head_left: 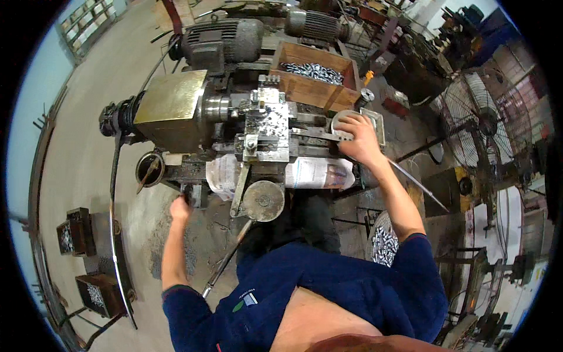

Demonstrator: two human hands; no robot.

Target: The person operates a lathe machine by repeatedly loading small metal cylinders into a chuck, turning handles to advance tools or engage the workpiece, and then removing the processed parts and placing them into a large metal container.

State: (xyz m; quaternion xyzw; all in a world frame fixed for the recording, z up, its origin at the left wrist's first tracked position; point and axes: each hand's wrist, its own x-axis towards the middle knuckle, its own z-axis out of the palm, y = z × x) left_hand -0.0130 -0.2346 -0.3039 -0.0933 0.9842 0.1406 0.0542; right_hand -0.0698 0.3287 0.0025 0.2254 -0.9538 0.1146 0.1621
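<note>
My left hand [180, 209] is low at the left front of a small lathe, closed beside a dark metal block [196, 195]; whatever its fingers grip is hidden. Out to the right, my right hand [360, 139] reaches over a round, shallow metal dish [338, 124], its fingers apart and bent down over the dish. Between my hands lies the lathe's cross slide [267, 126], strewn with dark chips. A shiny chuck [217, 109] faces it from the left. A round metal disc [264, 201] with a lever arm [239, 190] is mounted at the front.
Behind the slide, a wooden box [311, 91] holds many small metal parts. Electric motors [223, 41] sit at the back. A handwheel [149, 169] is at left, boxes of parts [99, 296] on the floor. At right are a large fan [478, 120] and a basket of parts [384, 243].
</note>
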